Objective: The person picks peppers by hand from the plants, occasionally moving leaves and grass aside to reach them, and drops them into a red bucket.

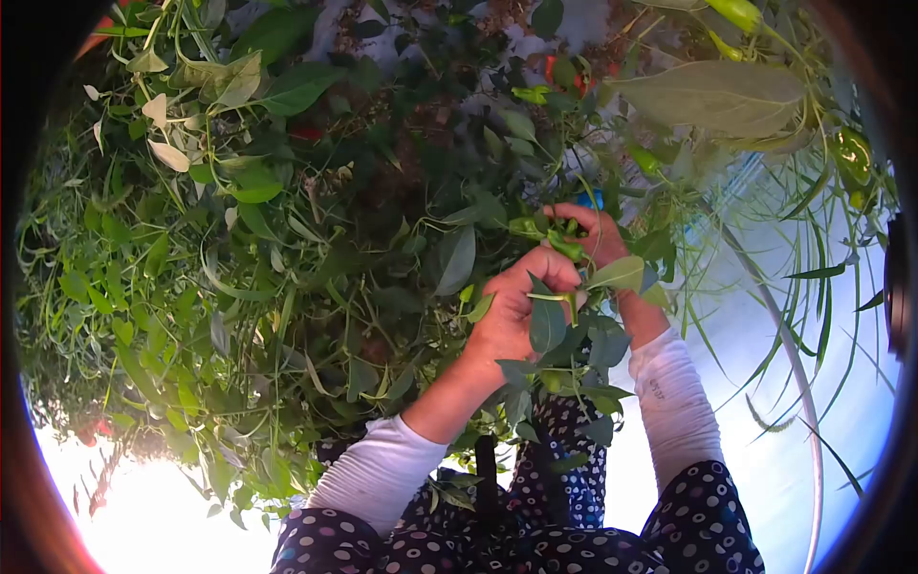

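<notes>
My right hand is closed around green peppers among the leaves, its fingers curled over them. Just below and to the left, my left hand has its fingers curled in beside a thin stem; what they pinch is hidden. A leaf hangs in front of the left fingers, and a paler leaf crosses near the right wrist. Something small and blue shows behind the right hand, too covered to name.
Dense pepper plants fill the left and middle. Red fruits show deeper in the foliage. At upper right hang a large leaf and a green pepper. A pale hose runs down the light ground sheet on the right.
</notes>
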### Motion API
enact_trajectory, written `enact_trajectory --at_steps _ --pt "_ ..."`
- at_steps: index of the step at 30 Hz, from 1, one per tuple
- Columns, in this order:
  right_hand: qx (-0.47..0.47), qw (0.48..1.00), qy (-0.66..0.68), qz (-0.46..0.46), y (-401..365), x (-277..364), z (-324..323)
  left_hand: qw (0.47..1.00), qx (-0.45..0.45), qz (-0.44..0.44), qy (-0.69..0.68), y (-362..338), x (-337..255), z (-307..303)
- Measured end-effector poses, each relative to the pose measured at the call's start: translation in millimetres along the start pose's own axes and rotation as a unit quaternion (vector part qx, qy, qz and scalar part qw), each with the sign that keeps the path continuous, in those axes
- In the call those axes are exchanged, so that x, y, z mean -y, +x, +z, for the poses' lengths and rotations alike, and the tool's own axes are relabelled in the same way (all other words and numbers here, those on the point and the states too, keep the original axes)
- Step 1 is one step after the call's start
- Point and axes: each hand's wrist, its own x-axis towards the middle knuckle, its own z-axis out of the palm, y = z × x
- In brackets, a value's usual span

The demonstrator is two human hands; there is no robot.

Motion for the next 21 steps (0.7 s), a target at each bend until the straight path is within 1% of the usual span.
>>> enact_trajectory --at_steps 1,3,4,5,7,8,9,10,11,12,13,15,17,19,21 --pt "0.0 1.0 0.001 0.0 -1 -5 2 1.0 0.0 0.0 0.001 1 3 0" --pt "-0.02 0.983 0.181 -0.018 -2 -14 7 0.987 -0.037 0.026 -0.151 4 9 -1" --pt "-0.019 0.979 0.195 -0.059 -5 -9 12 0.988 -0.037 0.026 -0.15 4 9 -1" --pt "-0.019 0.979 0.196 -0.06 -5 -12 17 0.989 -0.037 0.018 -0.144 5 8 -1" --pt "-0.068 0.958 0.275 -0.041 -2 -27 23 0.991 -0.038 0.002 -0.132 5 4 -3" --pt "-0.069 0.958 0.276 -0.04 -2 -35 21 0.991 -0.038 0.002 -0.132 6 1 -4" --pt "-0.093 0.976 0.18 -0.08 -4 -41 17 0.987 -0.031 -0.011 -0.156 6 -2 -6" --pt "-0.115 0.983 0.082 -0.12 -7 -45 12 0.983 -0.025 -0.022 -0.18 7 -4 -7" --pt "-0.113 0.982 0.083 -0.124 -13 -45 6 0.984 -0.025 -0.018 -0.176 8 -5 -7" --pt "-0.128 0.984 -0.025 -0.123 -23 -40 3 0.981 -0.029 -0.027 -0.19 8 -6 -8" --pt "-0.143 0.973 -0.131 -0.126 -30 -32 2 0.978 -0.032 -0.033 -0.201 9 -7 -10" --pt "-0.129 0.991 0.026 -0.04 -43 -2 4 0.984 -0.013 -0.022 -0.174 10 3 -15" --pt "-0.066 0.997 -0.011 -0.029 -50 0 -8 0.972 -0.019 -0.08 -0.218 7 0 -14" --pt "-0.081 0.988 -0.092 -0.092 -49 19 -2 0.972 -0.055 -0.097 -0.209 4 -6 -12" --pt "-0.089 0.978 -0.145 -0.122 -54 31 -4 0.967 -0.066 -0.135 -0.205 2 -13 -11"
